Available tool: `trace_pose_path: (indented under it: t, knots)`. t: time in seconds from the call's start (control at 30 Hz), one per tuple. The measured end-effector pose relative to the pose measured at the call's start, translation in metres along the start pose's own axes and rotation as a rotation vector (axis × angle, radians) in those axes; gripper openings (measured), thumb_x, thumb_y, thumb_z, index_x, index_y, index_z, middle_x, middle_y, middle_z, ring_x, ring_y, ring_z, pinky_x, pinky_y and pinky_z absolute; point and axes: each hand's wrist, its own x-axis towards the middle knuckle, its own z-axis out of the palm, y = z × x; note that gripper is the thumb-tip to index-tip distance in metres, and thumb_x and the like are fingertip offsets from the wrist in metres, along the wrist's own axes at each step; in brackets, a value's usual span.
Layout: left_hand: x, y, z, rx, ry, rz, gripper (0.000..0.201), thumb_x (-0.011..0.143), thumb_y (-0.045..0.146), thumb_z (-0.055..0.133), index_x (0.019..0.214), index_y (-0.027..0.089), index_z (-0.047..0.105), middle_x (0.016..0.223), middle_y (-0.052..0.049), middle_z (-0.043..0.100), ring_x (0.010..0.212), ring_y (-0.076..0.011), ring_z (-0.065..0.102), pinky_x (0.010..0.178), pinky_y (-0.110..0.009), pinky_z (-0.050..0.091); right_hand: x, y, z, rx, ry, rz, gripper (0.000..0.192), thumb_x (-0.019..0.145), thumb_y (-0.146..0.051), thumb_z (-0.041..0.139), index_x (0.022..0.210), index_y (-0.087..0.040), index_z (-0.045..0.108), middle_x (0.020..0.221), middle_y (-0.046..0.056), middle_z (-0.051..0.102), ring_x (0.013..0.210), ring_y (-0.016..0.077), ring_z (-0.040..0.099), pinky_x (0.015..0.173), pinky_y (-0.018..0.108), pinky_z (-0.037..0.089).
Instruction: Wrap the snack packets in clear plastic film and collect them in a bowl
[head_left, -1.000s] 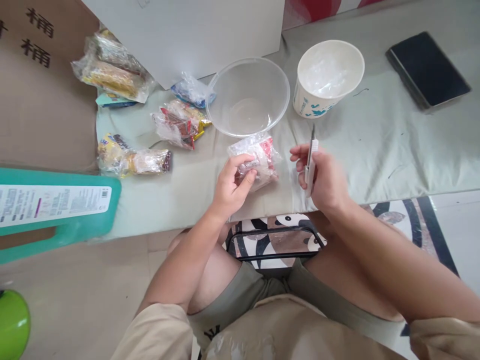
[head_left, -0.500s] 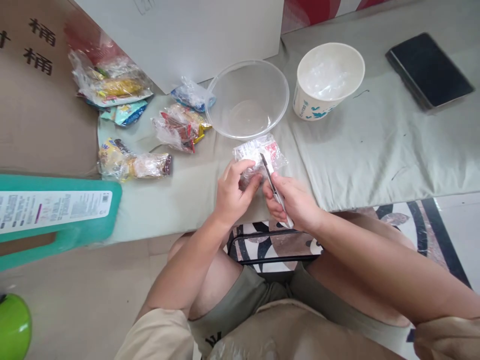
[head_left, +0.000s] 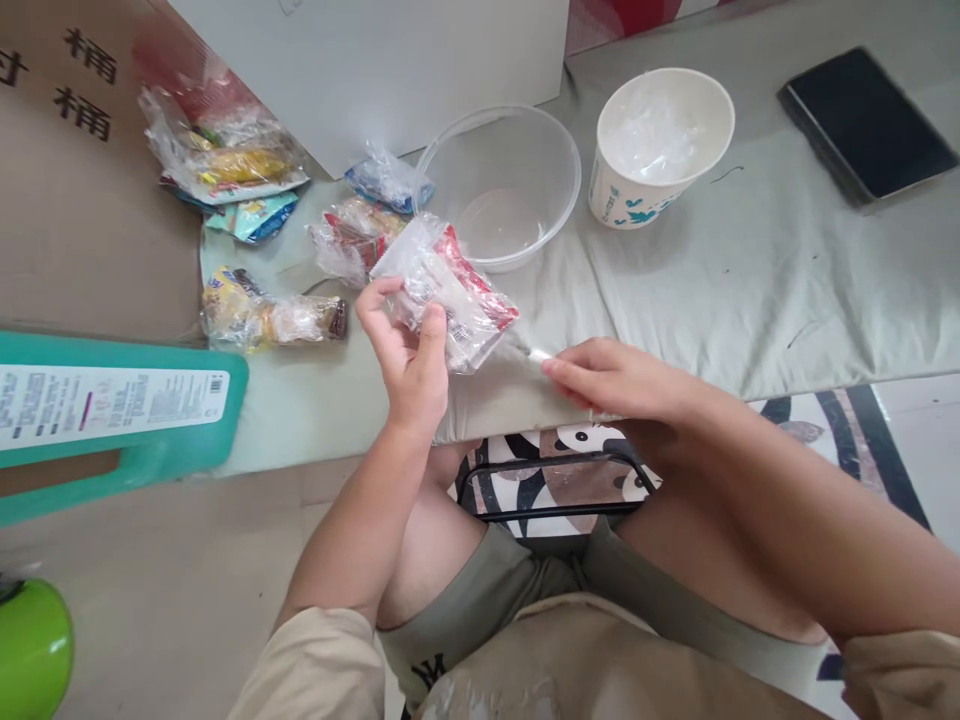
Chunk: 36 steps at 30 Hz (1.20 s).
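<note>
My left hand is closed on a crinkled clear plastic packet with red and white printing, lifted and tilted over the table. In my right hand is a slim knife with a white handle. Its thin tip points left at the packet's lower right corner; motion blur hides whether they touch. Just behind the packet stands a clear round plastic bowl. Several wrapped snacks lie to the left: a red packet, a blue packet and a yellow-and-brown packet.
A paper tub with clear plastic inside stands right of the bowl. Farther right lies a black phone-like device. More snack packets rest against a cardboard box. A green container sits at the left edge, a white panel behind.
My left hand has lifted the packet and moved left, turning its red side up. My right hand has shifted right with the knife, whose tip now points left instead of away from me.
</note>
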Motion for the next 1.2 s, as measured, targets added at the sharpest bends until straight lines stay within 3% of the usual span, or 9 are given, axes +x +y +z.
trace_pose_path:
  t: [0.1,0.23,0.43,0.6,0.67,0.77,0.87,1.0,1.2]
  knots:
    - [0.001,0.001,0.003,0.038,0.156,0.087,0.067,0.097,0.075,0.044,0.149,0.042,0.016,0.139,-0.008,0.053,0.120,-0.0194,0.064,0.097,-0.034,0.055,-0.001,0.017,-0.020,-0.310,0.286,-0.091,0.044,0.097,-0.058,0.053,0.071,-0.022,0.057,0.057,0.001,0.055,0.053,0.0144,0.047,0.052,0.029,0.032]
    - [-0.002,0.005,0.004,0.029,0.124,0.049,0.070,0.093,0.077,0.052,0.144,0.041,0.022,0.133,-0.007,0.056,0.110,-0.0182,0.066,0.089,-0.032,0.057,0.005,0.045,-0.030,-0.555,0.677,-0.201,0.021,0.089,-0.040,0.064,0.102,-0.024,0.068,0.075,0.005,0.067,0.060,0.0211,0.054,0.055,0.032,0.033]
    - [-0.014,0.009,0.005,-0.074,0.024,-0.164,0.059,0.086,0.071,0.069,0.115,0.031,0.038,0.086,0.004,0.054,0.068,-0.0108,0.056,0.063,-0.026,0.045,0.020,0.067,-0.042,-0.643,0.893,-0.219,0.017,0.088,-0.029,0.066,0.101,-0.024,0.075,0.096,0.012,0.070,0.082,0.0296,0.064,0.070,0.042,0.047]
    - [-0.014,0.012,-0.005,0.199,-0.150,-0.216,0.036,0.090,0.056,0.071,0.088,0.026,0.050,0.064,0.006,0.049,0.059,-0.0138,0.050,0.062,-0.030,0.041,0.017,0.062,-0.052,-0.671,1.098,-0.138,0.023,0.087,-0.022,0.066,0.108,-0.022,0.077,0.113,0.018,0.071,0.110,0.0396,0.063,0.097,0.059,0.044]
    - [-0.010,0.010,-0.010,0.289,-0.122,-0.111,0.027,0.092,0.047,0.070,0.084,0.025,0.056,0.083,-0.001,0.061,0.081,-0.0183,0.061,0.075,-0.032,0.048,0.012,0.055,-0.045,-0.608,1.034,-0.286,0.029,0.090,-0.022,0.062,0.117,-0.023,0.073,0.118,0.017,0.071,0.112,0.0358,0.064,0.098,0.055,0.047]
    - [-0.002,0.007,-0.013,0.249,-0.126,0.025,0.017,0.086,0.035,0.073,0.095,0.023,0.064,0.111,-0.007,0.066,0.108,-0.0225,0.064,0.087,-0.033,0.051,0.009,0.041,-0.019,-0.502,0.713,-0.565,0.040,0.091,-0.028,0.060,0.131,-0.022,0.064,0.121,0.014,0.072,0.109,0.0299,0.067,0.093,0.045,0.054]
    - [0.002,0.006,-0.010,0.169,-0.219,-0.046,0.012,0.087,0.028,0.066,0.097,0.022,0.066,0.095,-0.003,0.069,0.085,-0.0168,0.065,0.074,-0.029,0.051,0.013,0.029,0.009,-0.488,0.530,-0.690,0.044,0.091,-0.025,0.058,0.134,-0.020,0.061,0.116,0.011,0.073,0.102,0.0267,0.068,0.089,0.042,0.055]
    - [0.005,0.005,-0.009,0.049,-0.177,-0.278,0.005,0.084,0.020,0.059,0.082,0.021,0.063,0.072,0.003,0.064,0.058,-0.0104,0.056,0.057,-0.024,0.044,0.020,0.027,0.014,-0.538,0.563,-0.707,0.036,0.087,-0.010,0.050,0.112,-0.021,0.074,0.086,0.007,0.068,0.081,0.0223,0.063,0.077,0.039,0.052]
    - [0.014,-0.010,-0.022,-0.036,-0.043,-0.408,0.015,0.069,0.010,0.056,0.076,0.023,0.055,0.060,0.006,0.059,0.051,-0.0101,0.054,0.049,-0.021,0.041,0.008,0.042,-0.025,-0.508,0.800,-0.627,0.023,0.081,-0.011,0.058,0.074,-0.025,0.075,0.084,0.006,0.067,0.082,0.0223,0.066,0.077,0.041,0.054]
